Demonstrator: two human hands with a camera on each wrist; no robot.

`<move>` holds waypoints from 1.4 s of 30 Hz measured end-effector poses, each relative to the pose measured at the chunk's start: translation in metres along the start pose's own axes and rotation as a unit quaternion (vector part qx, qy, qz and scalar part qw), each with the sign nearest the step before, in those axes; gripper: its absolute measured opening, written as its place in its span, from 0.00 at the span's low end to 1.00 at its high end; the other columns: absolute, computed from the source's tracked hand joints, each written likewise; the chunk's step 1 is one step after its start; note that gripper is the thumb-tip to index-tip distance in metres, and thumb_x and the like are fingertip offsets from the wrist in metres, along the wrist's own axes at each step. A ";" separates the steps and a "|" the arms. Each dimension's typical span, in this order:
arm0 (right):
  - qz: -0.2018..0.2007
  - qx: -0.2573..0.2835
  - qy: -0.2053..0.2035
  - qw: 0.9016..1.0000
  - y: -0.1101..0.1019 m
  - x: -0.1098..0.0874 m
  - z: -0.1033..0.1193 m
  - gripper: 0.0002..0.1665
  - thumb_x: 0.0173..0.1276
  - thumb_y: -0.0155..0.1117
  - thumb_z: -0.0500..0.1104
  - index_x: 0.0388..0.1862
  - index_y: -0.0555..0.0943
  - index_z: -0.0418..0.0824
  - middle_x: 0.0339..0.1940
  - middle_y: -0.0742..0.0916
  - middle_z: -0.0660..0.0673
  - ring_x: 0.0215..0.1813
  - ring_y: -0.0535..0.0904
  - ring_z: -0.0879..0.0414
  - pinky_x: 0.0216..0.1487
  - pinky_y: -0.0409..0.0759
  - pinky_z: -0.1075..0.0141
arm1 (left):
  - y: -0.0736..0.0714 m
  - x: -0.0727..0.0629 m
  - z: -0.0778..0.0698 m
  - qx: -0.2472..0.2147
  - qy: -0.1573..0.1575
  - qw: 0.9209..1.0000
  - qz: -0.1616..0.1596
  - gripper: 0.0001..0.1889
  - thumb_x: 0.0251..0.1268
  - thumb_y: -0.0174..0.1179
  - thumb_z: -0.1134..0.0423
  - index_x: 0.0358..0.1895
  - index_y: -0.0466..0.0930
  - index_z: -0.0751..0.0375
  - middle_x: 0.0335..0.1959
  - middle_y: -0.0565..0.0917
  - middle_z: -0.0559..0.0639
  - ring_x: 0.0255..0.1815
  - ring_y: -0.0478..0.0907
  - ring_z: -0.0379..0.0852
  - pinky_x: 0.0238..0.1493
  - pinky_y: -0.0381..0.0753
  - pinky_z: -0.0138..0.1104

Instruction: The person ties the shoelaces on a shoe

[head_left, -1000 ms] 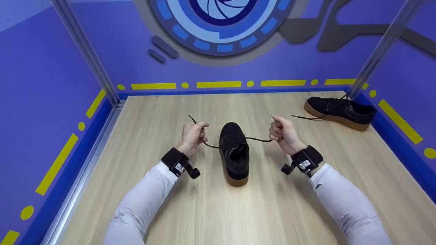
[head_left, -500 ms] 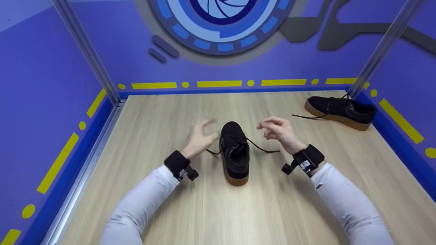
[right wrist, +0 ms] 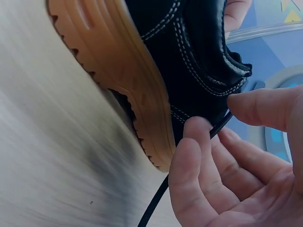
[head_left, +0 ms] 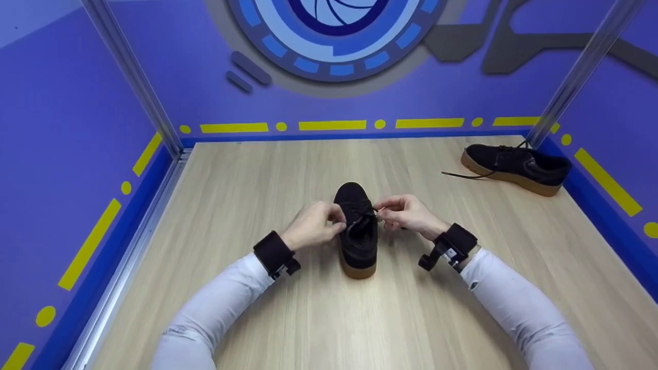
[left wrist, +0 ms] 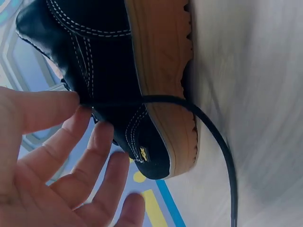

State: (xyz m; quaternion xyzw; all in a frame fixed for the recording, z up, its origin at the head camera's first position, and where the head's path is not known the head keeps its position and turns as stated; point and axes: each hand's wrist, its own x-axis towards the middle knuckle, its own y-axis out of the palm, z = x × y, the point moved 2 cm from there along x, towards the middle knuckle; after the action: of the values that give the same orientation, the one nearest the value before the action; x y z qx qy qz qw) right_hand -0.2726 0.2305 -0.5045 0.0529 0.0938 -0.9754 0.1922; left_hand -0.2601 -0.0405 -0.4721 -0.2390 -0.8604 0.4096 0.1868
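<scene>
Left hand [head_left: 316,225] and right hand [head_left: 409,213] have moved inward, fingers [right wrist: 186,163] pinching laces [left wrist: 165,99]; the shoe [head_left: 360,247] points toe-away, long axis front-to-back.

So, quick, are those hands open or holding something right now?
Left hand: closed, pinching the left-side lace.
Right hand: closed, fingers around the right-side lace; how firmly can't be told.

Both hands [head_left: 317,226] [head_left: 407,215] in pinching poses, near each other — forearms [head_left: 221,293] angled inward.

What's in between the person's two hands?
A black shoe with a tan sole. The head view shows it between the left hand and the right hand, toe pointing away from the person.
</scene>
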 end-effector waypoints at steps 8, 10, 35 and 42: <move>-0.013 -0.039 -0.003 0.999 -0.005 -0.002 -0.003 0.17 0.73 0.69 0.36 0.54 0.85 0.24 0.33 0.91 0.46 0.28 0.84 0.61 0.31 0.83 0.71 | 0.007 0.000 0.001 0.065 0.060 0.995 -0.035 0.03 0.68 0.65 0.64 0.40 0.88 0.55 0.35 0.89 0.47 0.35 0.84 0.45 0.37 0.83 0.37; -0.011 -0.051 0.000 0.999 -0.006 -0.002 -0.004 0.17 0.72 0.70 0.36 0.54 0.86 0.25 0.34 0.92 0.45 0.29 0.84 0.61 0.32 0.83 0.71 | 0.008 0.000 0.003 0.085 0.068 0.993 -0.047 0.02 0.66 0.64 0.65 0.37 0.86 0.56 0.32 0.87 0.47 0.31 0.80 0.42 0.33 0.80 0.36; 0.017 -0.047 -0.010 0.999 -0.015 -0.007 -0.014 0.18 0.70 0.74 0.38 0.52 0.87 0.25 0.38 0.93 0.44 0.33 0.86 0.58 0.35 0.84 0.67 | -0.003 0.002 0.018 -0.339 -0.066 0.930 0.122 0.05 0.75 0.64 0.66 0.43 0.85 0.65 0.35 0.84 0.45 0.35 0.77 0.38 0.34 0.74 0.28; 0.021 -0.038 -0.010 0.999 -0.010 -0.007 -0.013 0.18 0.70 0.74 0.38 0.52 0.87 0.25 0.37 0.93 0.44 0.31 0.85 0.59 0.33 0.82 0.68 | 0.001 0.005 0.014 -0.450 -0.084 0.878 0.139 0.04 0.71 0.65 0.69 0.43 0.86 0.57 0.35 0.85 0.41 0.32 0.77 0.35 0.30 0.77 0.26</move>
State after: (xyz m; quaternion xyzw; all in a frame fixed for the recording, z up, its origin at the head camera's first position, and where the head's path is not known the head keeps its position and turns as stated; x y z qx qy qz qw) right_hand -0.2693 0.2448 -0.5143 0.0380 0.1280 -0.9673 0.2156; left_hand -0.2713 -0.0458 -0.4805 -0.3787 -0.9225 0.0185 -0.0725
